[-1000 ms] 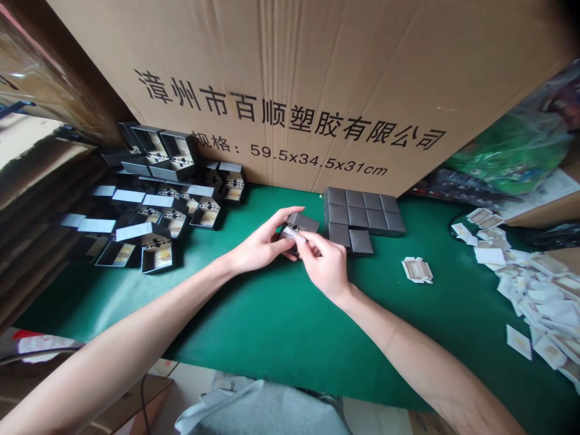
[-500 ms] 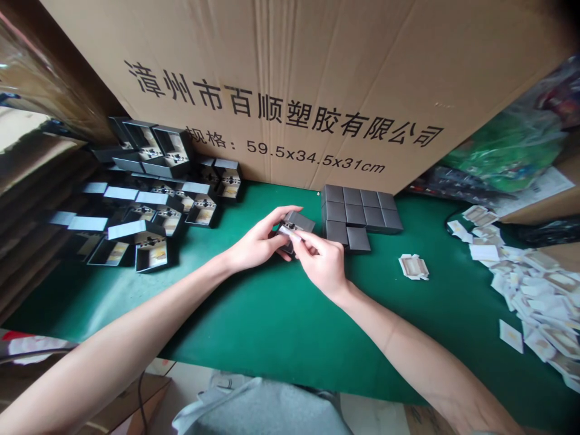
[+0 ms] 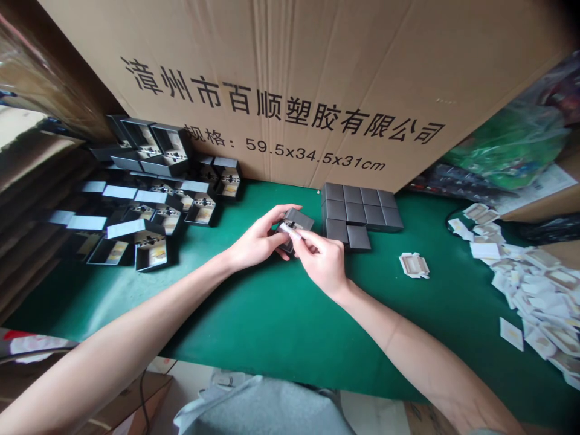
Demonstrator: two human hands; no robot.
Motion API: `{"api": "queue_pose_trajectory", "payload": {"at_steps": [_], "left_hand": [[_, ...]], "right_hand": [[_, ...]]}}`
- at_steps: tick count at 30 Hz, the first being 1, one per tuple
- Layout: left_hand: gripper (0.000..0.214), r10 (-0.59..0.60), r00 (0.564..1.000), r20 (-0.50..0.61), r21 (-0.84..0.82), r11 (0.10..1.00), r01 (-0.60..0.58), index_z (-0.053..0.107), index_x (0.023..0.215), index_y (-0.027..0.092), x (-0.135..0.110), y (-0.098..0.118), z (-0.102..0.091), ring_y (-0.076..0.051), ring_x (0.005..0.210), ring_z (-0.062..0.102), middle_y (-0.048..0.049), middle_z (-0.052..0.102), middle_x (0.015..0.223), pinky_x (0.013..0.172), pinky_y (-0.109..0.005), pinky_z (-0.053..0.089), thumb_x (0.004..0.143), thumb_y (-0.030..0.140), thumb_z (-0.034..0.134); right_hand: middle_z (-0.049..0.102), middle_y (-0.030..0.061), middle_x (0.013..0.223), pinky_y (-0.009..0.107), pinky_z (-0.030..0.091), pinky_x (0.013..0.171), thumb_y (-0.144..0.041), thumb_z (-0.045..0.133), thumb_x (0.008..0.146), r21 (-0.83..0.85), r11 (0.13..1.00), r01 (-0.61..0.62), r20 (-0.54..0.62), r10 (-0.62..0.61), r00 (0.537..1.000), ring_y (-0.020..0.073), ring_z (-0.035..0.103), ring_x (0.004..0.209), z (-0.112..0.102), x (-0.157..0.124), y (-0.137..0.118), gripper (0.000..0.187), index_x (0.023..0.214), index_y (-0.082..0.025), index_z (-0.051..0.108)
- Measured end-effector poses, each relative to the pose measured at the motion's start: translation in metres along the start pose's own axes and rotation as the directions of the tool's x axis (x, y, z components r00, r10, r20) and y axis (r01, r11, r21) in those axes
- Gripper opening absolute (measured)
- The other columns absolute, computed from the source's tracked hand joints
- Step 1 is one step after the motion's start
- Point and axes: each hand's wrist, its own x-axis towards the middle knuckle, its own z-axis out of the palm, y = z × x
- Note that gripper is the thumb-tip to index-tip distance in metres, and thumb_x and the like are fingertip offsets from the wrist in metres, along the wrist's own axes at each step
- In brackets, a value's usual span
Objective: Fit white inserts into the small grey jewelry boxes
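My left hand [image 3: 259, 243] grips a small dark grey box [image 3: 297, 220] just above the green table mat [image 3: 254, 314]. My right hand [image 3: 322, 261] pinches a small white card [image 3: 286, 229] at the open side of that box. Right beside my hands stands a block of several closed dark grey boxes [image 3: 359, 211]. Many open grey boxes [image 3: 154, 199] with raised lids lie at the left.
A large brown carton [image 3: 299, 78] with printed characters stands along the back. Loose white cards [image 3: 534, 290] are heaped at the right, and a few [image 3: 413, 264] lie near the middle. Flattened cardboard [image 3: 31, 199] lines the left edge. Green plastic bags [image 3: 512, 145] sit at back right.
Both hands stay on the box with the card at its opening; they hardly move. The view has shifted a little.
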Motion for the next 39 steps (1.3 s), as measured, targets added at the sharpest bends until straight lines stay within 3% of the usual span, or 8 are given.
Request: {"api": "queue_pose_trajectory", "payload": {"at_steps": [18,27,39], "left_hand": [[0.058,-0.011,1.000,-0.007,0.008,1.000,0.011,0.047,0.142,0.024,-0.0001,0.0001,0.0005,-0.015,0.081,0.064,-0.0061,0.060,0.114,0.062,-0.029,0.065,0.086,0.017,0.060],[0.054,-0.063,0.997,-0.050,0.039,0.997,0.065,0.051,0.137,0.019,-0.0008,0.0077,0.0039,-0.013,0.070,0.063,-0.0029,0.062,0.093,0.051,-0.021,0.059,0.084,0.016,0.059],[0.053,-0.039,0.996,-0.077,0.021,0.999,0.041,0.051,0.135,0.018,0.0004,0.0059,0.0058,-0.014,0.075,0.063,-0.0070,0.063,0.111,0.055,-0.024,0.060,0.083,0.016,0.059]], "right_hand": [[0.068,-0.0005,0.058,0.018,0.049,0.054,-0.031,0.060,0.097,0.014,1.000,-0.007,0.016,0.007,1.000,0.0093,0.062,0.049,0.0006,-0.0004,0.0002,0.025,0.093,-0.017,0.079],[0.068,-0.0012,0.060,0.018,0.047,0.055,-0.030,0.062,0.095,0.009,1.000,0.030,-0.009,-0.030,1.000,0.0071,0.057,0.048,0.0006,-0.0012,0.0001,0.022,0.091,-0.016,0.079],[0.069,-0.0009,0.060,0.018,0.049,0.055,-0.027,0.063,0.094,-0.046,0.998,0.049,-0.052,-0.051,0.997,0.0075,0.058,0.047,0.0021,-0.0006,0.0012,0.019,0.093,-0.016,0.079]]}}
